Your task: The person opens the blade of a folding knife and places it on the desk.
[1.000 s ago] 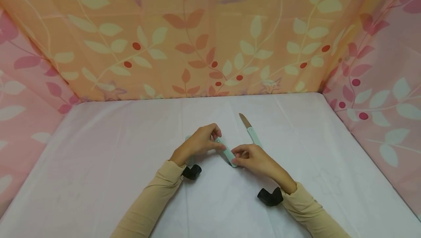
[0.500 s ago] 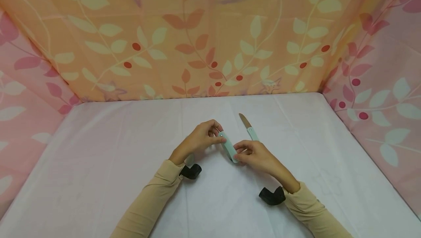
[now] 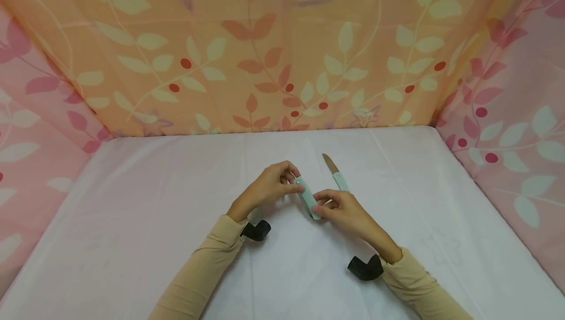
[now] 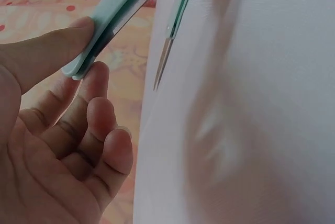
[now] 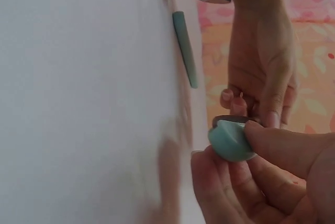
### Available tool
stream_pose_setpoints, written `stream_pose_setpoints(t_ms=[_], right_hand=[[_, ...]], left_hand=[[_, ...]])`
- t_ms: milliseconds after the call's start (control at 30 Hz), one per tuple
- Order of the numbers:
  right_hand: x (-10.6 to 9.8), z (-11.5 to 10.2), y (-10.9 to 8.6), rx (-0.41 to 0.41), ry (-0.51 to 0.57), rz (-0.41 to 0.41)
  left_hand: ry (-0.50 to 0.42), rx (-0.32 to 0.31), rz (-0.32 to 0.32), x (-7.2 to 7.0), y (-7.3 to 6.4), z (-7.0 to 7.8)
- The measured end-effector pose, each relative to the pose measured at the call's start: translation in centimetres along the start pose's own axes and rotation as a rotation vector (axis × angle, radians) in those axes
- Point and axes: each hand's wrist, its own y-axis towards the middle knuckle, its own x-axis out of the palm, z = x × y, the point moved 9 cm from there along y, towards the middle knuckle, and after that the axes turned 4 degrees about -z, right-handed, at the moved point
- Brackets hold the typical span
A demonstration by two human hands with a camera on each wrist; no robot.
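A mint-green folding knife (image 3: 306, 198), its blade folded into the handle, is held at both ends between my hands above the white table. With thumb and fingertips, my left hand (image 3: 270, 186) pinches its far end. My right hand (image 3: 346, 212) pinches the near end. The left wrist view shows the dark edge of the blade along the slot of the knife (image 4: 112, 22). Just beyond the right hand lies a second mint folding knife (image 3: 339, 178), unfolded, its blade pointing away. Part of its handle is hidden by that hand.
Another mint-green piece (image 3: 254, 215) lies under the left wrist, mostly covered; the right wrist view shows it as a slim green bar (image 5: 185, 51). Black wrist devices (image 3: 365, 267) sit on both wrists. Patterned cloth (image 3: 273, 65) rises behind the white table (image 3: 154, 212).
Both hands have raised the folded knife a little and moved it slightly away from me. During the last half second it has stayed nearly still. The unfolded knife has not moved.
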Motion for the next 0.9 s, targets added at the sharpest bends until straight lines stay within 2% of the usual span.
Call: stream_pose_setpoints(t_ms=[233,333,600,900], right_hand=[[1.3,0.3,-0.1,-0.022,0.043,0.006],[1.6,0.6,-0.3,-0.024,0.058,0.022],[1.7,0.8,-0.7,-0.027,0.141,0.040],[1.0,0.7,-0.7,0.003,0.145,0.054]], left_hand=[[0.000,-0.036,-0.029,0.0,-0.3,-0.2],[-0.013,-0.023,-0.047,0.2,-0.2,-0.1],[-0.021,-0.021,-0.089,0.7,-0.2,-0.2],[-0.104,-0.049,-0.132,1.4,-1.1,-1.1]])
